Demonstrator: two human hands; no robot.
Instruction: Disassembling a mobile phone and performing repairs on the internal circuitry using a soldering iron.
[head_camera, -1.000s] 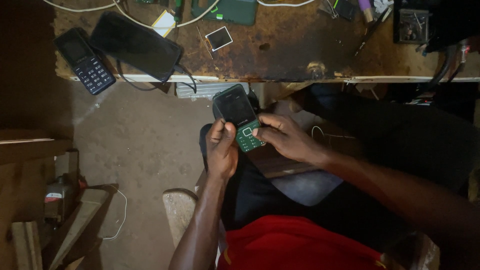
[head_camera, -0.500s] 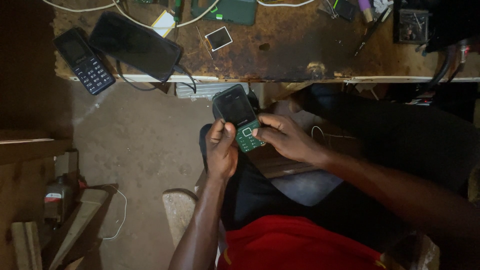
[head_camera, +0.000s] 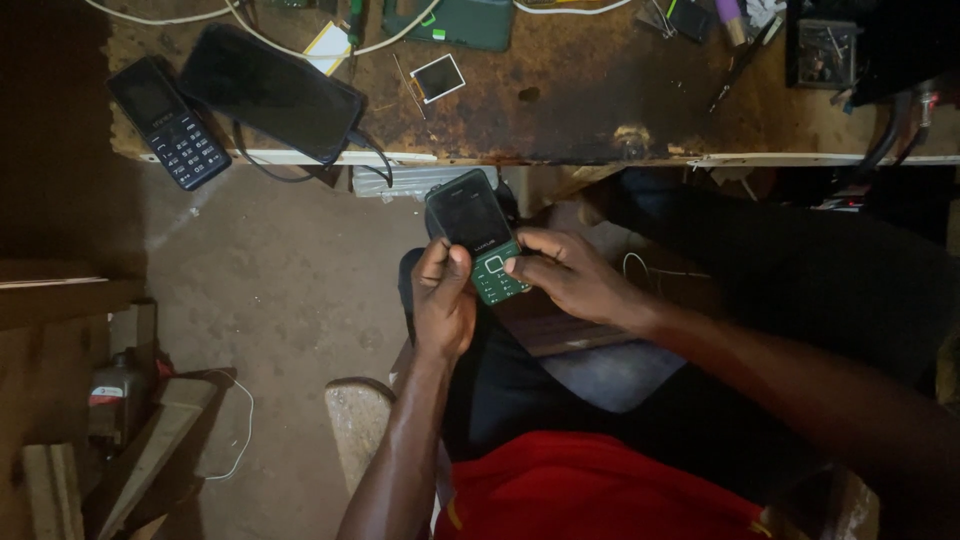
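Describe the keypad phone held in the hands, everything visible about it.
The keypad phone is a small bar handset with a dark, unlit screen above a green keypad, and its casing looks like plastic. It is held over the lap, just below the workbench edge, top end tilted away and to the left. The left hand grips its lower left side with the thumb near the keys; the right hand holds the lower right, thumb on the keypad.

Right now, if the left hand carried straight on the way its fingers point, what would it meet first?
The left hand points up-frame along the green keypad phone it grips; beyond that, probably the workbench edge, though depth is unclear.
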